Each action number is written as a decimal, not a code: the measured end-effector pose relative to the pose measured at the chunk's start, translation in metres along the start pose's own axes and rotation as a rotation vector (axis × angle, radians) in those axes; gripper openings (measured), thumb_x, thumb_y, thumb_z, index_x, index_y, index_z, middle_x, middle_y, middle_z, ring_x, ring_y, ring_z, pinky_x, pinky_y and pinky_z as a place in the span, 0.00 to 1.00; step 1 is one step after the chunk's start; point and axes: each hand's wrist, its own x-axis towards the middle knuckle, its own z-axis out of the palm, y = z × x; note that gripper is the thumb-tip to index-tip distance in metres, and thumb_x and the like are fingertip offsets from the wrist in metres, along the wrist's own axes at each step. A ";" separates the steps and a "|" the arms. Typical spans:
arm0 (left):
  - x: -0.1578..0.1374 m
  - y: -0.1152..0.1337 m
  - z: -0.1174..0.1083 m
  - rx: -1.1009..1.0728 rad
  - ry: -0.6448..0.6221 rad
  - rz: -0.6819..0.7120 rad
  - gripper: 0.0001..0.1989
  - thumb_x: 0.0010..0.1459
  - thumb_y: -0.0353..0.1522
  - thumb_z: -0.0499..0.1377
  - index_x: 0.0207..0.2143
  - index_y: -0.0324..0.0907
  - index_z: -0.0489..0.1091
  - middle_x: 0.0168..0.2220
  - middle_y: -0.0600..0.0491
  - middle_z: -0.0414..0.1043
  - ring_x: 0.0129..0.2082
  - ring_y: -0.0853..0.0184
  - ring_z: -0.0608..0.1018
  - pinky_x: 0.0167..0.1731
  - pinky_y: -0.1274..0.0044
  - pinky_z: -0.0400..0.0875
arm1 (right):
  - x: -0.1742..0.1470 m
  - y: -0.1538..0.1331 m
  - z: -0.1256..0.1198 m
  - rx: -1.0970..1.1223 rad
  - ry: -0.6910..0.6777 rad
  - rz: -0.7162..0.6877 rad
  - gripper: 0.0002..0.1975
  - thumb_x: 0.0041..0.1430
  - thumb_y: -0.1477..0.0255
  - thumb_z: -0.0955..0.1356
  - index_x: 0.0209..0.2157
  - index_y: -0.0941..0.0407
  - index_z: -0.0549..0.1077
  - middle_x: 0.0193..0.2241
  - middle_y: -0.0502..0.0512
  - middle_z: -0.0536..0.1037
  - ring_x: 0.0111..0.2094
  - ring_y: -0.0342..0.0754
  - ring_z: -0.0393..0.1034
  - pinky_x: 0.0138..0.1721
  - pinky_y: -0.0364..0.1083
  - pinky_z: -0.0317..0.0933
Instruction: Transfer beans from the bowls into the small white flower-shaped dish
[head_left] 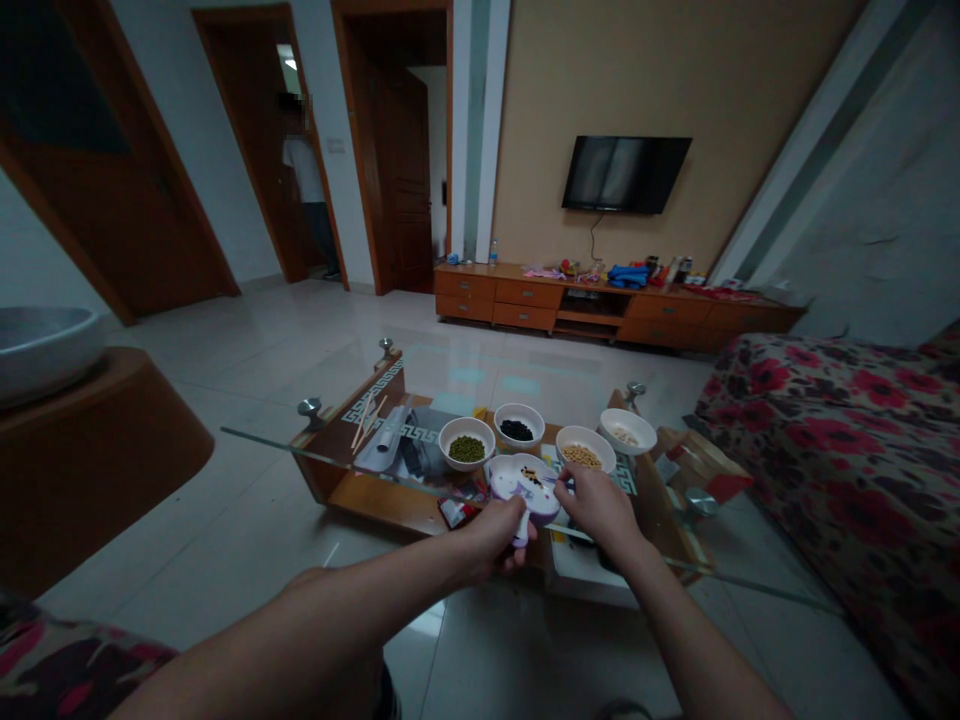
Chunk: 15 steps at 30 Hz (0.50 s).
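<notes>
My left hand (pixel 504 530) is closed around the short handle of a white dish with a purple edge (pixel 504 478), which is held over the glass table. A few dark and tan beans (pixel 532 477) lie in this dish. At its right side my right hand (pixel 600 508) is pinched closed, with the fingertips over the rim; a thin thing seems to stick out of them, too small to name. Around the dish stand white bowls: one of green beans (pixel 466 449), one of black beans (pixel 517 430), one of yellowish beans (pixel 582 457), and one of pale pieces (pixel 624 434).
The glass tabletop (pixel 300 447) has exposed edges and metal fittings. Chopsticks (pixel 367 424) lie to the left. A cardboard box (pixel 701 465) stands right, beside a flowered sofa (pixel 825 400). Farther off are a TV cabinet (pixel 525 292) and a person (pixel 306 175) in a doorway.
</notes>
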 end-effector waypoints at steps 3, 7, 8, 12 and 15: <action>0.000 -0.001 0.000 0.015 0.004 0.002 0.24 0.63 0.44 0.39 0.26 0.41 0.65 0.12 0.56 0.58 0.09 0.73 0.58 0.13 0.82 0.49 | -0.001 0.001 0.001 -0.017 0.000 0.013 0.12 0.57 0.64 0.63 0.37 0.54 0.74 0.35 0.56 0.78 0.39 0.50 0.72 0.33 0.43 0.54; 0.001 -0.002 0.000 0.032 -0.004 0.005 0.24 0.63 0.43 0.38 0.28 0.40 0.66 0.13 0.55 0.60 0.10 0.73 0.59 0.13 0.81 0.50 | -0.001 0.001 0.002 -0.027 -0.019 0.028 0.12 0.56 0.65 0.63 0.37 0.53 0.74 0.35 0.57 0.78 0.38 0.50 0.72 0.34 0.44 0.56; 0.001 -0.002 0.000 0.035 -0.005 0.005 0.23 0.63 0.42 0.38 0.28 0.40 0.66 0.13 0.55 0.60 0.11 0.73 0.60 0.14 0.81 0.51 | -0.001 0.001 0.002 -0.026 -0.027 0.032 0.12 0.56 0.65 0.63 0.37 0.53 0.74 0.35 0.57 0.78 0.38 0.50 0.72 0.34 0.44 0.56; 0.003 -0.003 0.001 0.046 -0.010 0.000 0.21 0.62 0.40 0.38 0.30 0.40 0.66 0.13 0.54 0.61 0.11 0.72 0.61 0.14 0.81 0.51 | -0.001 0.000 0.003 -0.033 -0.018 0.024 0.11 0.56 0.65 0.63 0.36 0.53 0.74 0.34 0.57 0.78 0.38 0.51 0.73 0.33 0.44 0.57; 0.004 -0.005 0.002 0.052 -0.023 0.002 0.22 0.62 0.40 0.38 0.30 0.39 0.66 0.13 0.54 0.61 0.11 0.71 0.61 0.14 0.81 0.51 | 0.000 -0.001 0.003 -0.032 -0.029 0.003 0.11 0.56 0.66 0.63 0.35 0.54 0.75 0.34 0.57 0.79 0.38 0.51 0.73 0.34 0.44 0.57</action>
